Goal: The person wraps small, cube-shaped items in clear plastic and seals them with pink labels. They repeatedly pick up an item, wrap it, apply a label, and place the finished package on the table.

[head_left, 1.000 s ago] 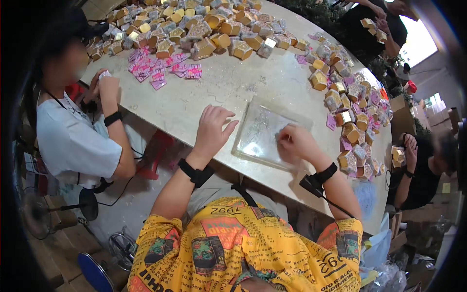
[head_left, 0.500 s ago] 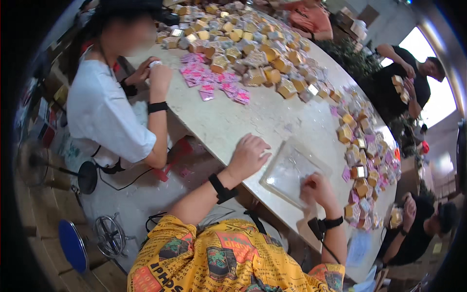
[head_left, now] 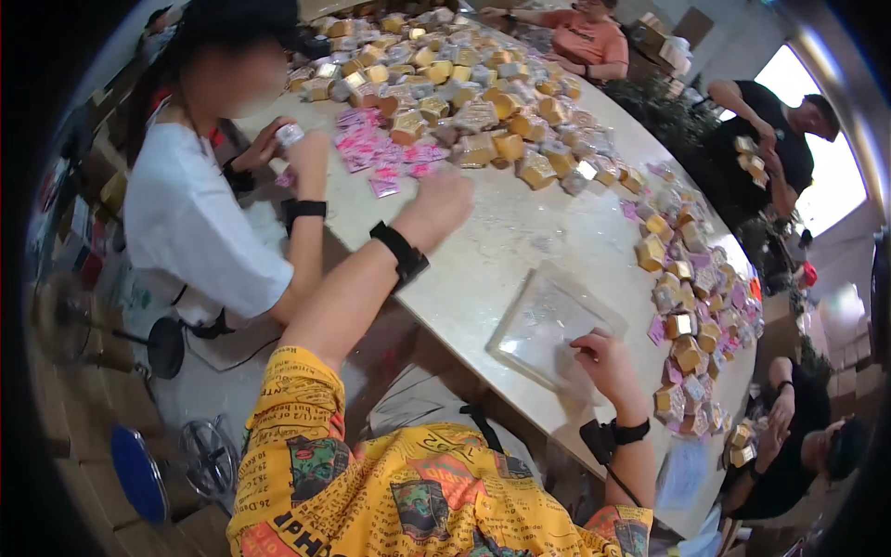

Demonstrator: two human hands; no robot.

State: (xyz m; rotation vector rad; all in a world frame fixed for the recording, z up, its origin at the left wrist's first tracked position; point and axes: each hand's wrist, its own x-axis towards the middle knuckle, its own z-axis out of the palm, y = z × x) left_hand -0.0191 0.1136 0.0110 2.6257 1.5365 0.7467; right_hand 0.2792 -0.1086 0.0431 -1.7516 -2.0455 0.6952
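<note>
My left hand [head_left: 440, 210] reaches forward over the table, at the near edge of a pile of pink packets [head_left: 371, 148]. Its back is toward me and its fingertips are hidden. Low over the near right part of the table, my right hand [head_left: 608, 367] is closed with thumb and fingers drawn together. Whatever it may hold is too small or too clear to make out. Beside and under it lies a shallow, pale rectangular tray [head_left: 509, 350] with clear plastic film [head_left: 548, 325] in it.
Gold and clear wrapped small boxes [head_left: 506, 147] cover the far table [head_left: 455, 306], with another heap [head_left: 687, 353] on the right. A person in a white shirt [head_left: 200, 218] works close on my left. Others stand across the table. A blue stool [head_left: 139, 473] is at lower left.
My left hand has moved forward and left, from beside the tray to the pink packets. My right hand has stayed by the tray, its fingers shifting slightly.
</note>
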